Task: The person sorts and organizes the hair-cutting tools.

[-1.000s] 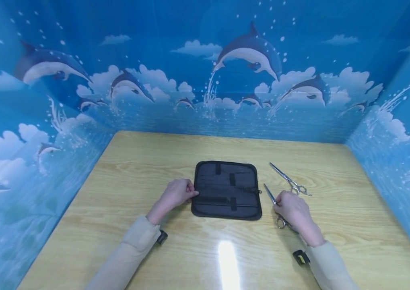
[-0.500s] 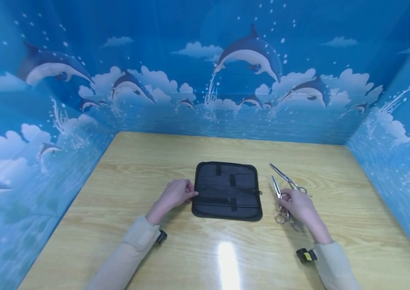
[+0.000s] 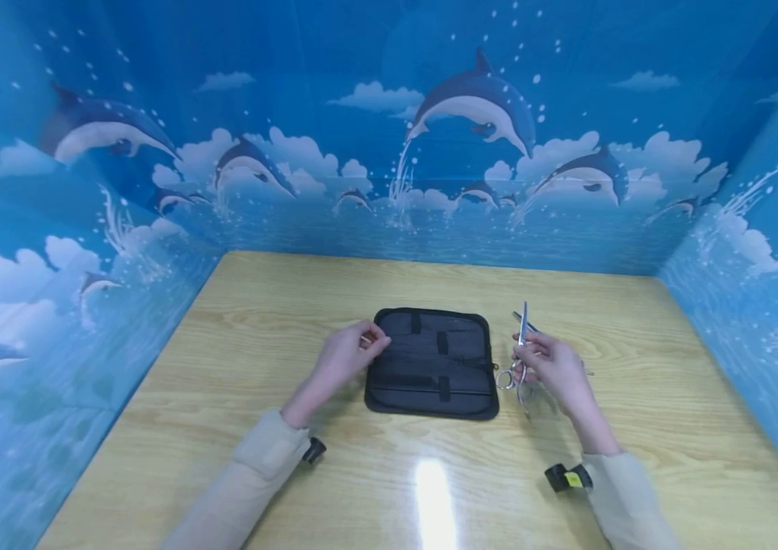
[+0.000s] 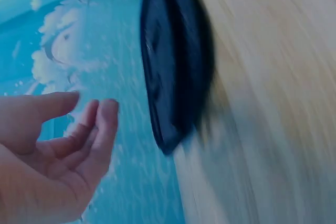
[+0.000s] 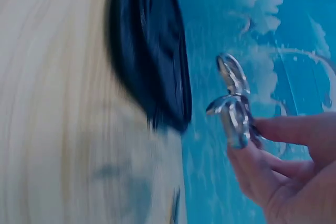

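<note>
A black zip case [image 3: 430, 363] with slots and elastic loops lies opened flat on the wooden table. My left hand [image 3: 347, 353] hovers at the case's left edge. Its fingers [image 4: 105, 129] are loosely bent, hold nothing and stand apart from the case in the left wrist view. To the right of the case, my right hand [image 3: 556, 370] pinches a pair of silver scissors [image 3: 522, 328] between thumb and fingers, blades pointing away from me and finger rings [image 5: 236, 114] toward me. Another pair of scissors [image 3: 530, 325] lies on the table, mostly hidden behind that hand.
The wooden table [image 3: 279, 298] is bounded at the back and sides by blue dolphin-printed sheets [image 3: 361, 114]. A bright light reflection [image 3: 434, 500] shows near the front of the table.
My right hand has picked the scissors up from the table, turned them blades-away and brought them toward the case. My left hand has let go of the case's left edge and risen slightly.
</note>
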`<state>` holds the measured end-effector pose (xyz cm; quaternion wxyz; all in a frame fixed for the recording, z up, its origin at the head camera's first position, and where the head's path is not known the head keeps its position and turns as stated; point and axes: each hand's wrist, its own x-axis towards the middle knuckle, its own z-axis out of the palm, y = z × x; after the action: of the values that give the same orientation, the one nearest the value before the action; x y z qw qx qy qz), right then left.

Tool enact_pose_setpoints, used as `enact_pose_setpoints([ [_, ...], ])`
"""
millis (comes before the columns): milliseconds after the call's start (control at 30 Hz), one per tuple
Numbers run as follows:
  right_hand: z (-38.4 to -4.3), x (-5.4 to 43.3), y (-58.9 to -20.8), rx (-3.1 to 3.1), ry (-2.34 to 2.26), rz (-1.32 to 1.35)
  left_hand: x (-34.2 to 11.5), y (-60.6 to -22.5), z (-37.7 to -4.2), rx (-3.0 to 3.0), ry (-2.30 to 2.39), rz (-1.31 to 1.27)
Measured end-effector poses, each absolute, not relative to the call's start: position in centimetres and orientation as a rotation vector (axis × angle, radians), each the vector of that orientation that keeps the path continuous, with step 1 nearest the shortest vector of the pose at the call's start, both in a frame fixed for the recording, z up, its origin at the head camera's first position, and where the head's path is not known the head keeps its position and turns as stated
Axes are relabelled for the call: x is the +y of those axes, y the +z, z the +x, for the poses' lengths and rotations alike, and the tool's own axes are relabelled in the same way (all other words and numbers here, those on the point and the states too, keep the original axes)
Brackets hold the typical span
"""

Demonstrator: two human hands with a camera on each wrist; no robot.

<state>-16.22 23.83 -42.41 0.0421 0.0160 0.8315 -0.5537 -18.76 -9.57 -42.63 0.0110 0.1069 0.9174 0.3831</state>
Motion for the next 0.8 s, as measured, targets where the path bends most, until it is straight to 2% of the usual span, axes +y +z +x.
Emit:
enact_pose_setpoints([
  [167,-16.9,21.2,-42.2,2.319,-2.064,0.090,-7.6,-42.1,-18.1,2.450,1.624,0.404],
  [333,-17.2,18.3,-42.1,2.096,-2.323,0.123,-5.7,-42.2,-17.6,2.154,1.784,0.395],
  [567,-17.0,15.2,-42.4,1.778,-2.521,0.238,-4.3,-43.2,-17.1,1.811,1.975,0.228],
  [800,-16.3,13.6,-43.8,1.663,-2.611,0.281,-4.3,-43.6,-17.0,1.759,2.138,0.114],
])
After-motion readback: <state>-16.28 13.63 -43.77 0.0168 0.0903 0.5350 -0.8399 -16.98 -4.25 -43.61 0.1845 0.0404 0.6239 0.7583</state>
